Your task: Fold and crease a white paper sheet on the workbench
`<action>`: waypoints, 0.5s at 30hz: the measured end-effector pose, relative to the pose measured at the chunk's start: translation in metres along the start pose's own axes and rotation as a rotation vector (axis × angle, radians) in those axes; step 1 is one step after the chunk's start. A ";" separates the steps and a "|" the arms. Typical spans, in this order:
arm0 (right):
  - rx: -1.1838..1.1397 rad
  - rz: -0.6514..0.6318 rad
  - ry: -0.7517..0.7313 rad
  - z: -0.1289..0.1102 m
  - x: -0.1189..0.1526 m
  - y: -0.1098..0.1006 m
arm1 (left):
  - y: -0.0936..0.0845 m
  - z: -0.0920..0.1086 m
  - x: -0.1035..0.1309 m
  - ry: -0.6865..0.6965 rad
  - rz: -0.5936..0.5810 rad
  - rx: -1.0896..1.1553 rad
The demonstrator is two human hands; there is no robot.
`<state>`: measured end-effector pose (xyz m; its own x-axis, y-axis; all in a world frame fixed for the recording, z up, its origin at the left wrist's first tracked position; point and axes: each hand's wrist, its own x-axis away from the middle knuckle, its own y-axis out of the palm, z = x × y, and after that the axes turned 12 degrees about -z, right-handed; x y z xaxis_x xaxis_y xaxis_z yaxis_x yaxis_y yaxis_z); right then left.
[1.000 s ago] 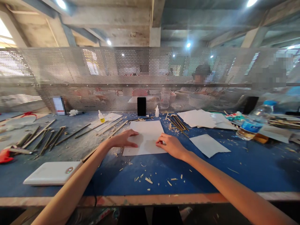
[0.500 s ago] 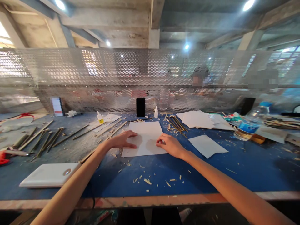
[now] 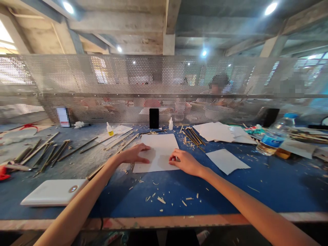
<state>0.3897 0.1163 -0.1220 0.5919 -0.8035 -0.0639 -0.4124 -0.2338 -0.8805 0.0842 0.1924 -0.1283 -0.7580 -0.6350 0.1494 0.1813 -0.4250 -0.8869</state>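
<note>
Well left of your left hand lie loose sticks; nearer you, beside your left forearm, lies a white device with a small display. Beyond and to the left of the same hand stands a small bottle with yellow contents or band. Your left hand is spread wide, thumb set apart from the fingers, over the left part of a white sheet; whether its fingertips press down cannot be told. The sheet lies on the blue tabletop, between and partly under your hands. Beyond both hands stand a black upright object and a white bottle. Your right hand is narrow, fingers curled and thumb near the forefinger, at the sheet's right edge; whether it grips anything cannot be told. Beyond it lies a cluster of thin sticks; to its right lies a separate piece of paper.

The step in hand appears to be steadying the sheet. The next move probably calls for light, even pressure from your left fingers and a sure right hold, to avoid creasing
</note>
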 end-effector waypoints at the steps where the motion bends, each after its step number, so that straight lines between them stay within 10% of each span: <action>1: 0.001 0.008 0.007 0.000 0.000 -0.001 | 0.000 0.000 0.000 0.000 0.003 -0.001; 15: 0.019 0.013 0.038 -0.002 0.000 0.001 | 0.000 0.000 0.000 0.002 -0.006 0.008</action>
<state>0.3882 0.1155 -0.1217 0.5601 -0.8264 -0.0578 -0.4064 -0.2132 -0.8885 0.0840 0.1930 -0.1280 -0.7601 -0.6314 0.1535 0.1822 -0.4338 -0.8824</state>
